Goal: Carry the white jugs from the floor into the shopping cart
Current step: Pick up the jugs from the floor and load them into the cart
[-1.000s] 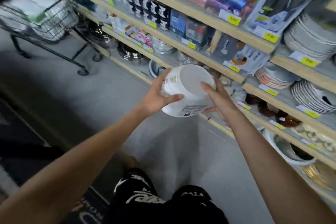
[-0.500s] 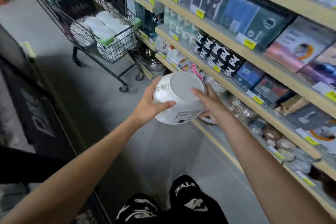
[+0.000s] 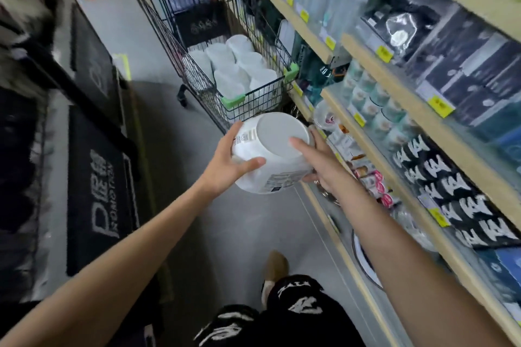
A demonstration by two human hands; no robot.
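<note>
I hold a white jug [image 3: 275, 151] in both hands at chest height, its flat base turned toward me and a printed label on its side. My left hand [image 3: 225, 162] grips its left side with the thumb across the front. My right hand [image 3: 317, 160] clasps its right side. Straight ahead stands the black wire shopping cart [image 3: 253, 94] with green corner bumpers. Several white jugs [image 3: 234, 65] stand packed in its basket. The jug in my hands is just short of the cart's near end.
Wooden shelves [image 3: 394, 98] full of packaged goods and cups run along the right of the aisle. Dark doormats [image 3: 95, 191] hang or lie on the left. The grey floor [image 3: 248, 228] lies between them. My legs in black patterned shorts [image 3: 282, 315] show at the bottom.
The cart has gone from far off at the upper left to close in front of me as I walked toward it. Both hands kept their hold on the jug.
</note>
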